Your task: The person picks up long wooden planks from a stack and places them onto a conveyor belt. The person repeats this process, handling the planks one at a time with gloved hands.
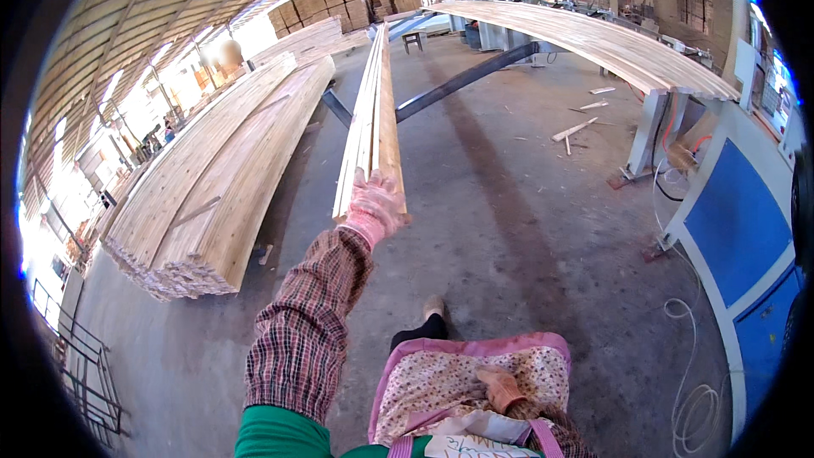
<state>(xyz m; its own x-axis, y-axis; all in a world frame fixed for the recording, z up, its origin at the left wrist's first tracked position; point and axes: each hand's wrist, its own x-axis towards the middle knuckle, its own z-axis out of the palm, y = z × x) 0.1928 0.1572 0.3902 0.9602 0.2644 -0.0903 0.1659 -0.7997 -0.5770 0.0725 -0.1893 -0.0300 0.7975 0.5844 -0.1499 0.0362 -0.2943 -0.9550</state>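
My left hand, in a pinkish work glove, is closed over the near end of a narrow bundle of long pale wooden boards. The boards run straight away from me, and the far part crosses a dark metal beam. My right hand, gloved in orange-brown, is curled in front of my flowered, pink-edged apron. Nothing shows in its fingers, which are partly hidden. A checked sleeve covers my left forearm.
A large stack of long boards lies to the left. More boards rest on a raised stand at far right. A blue-and-white machine cabinet stands at right, with a loose cable on the floor below. Wood scraps litter the floor.
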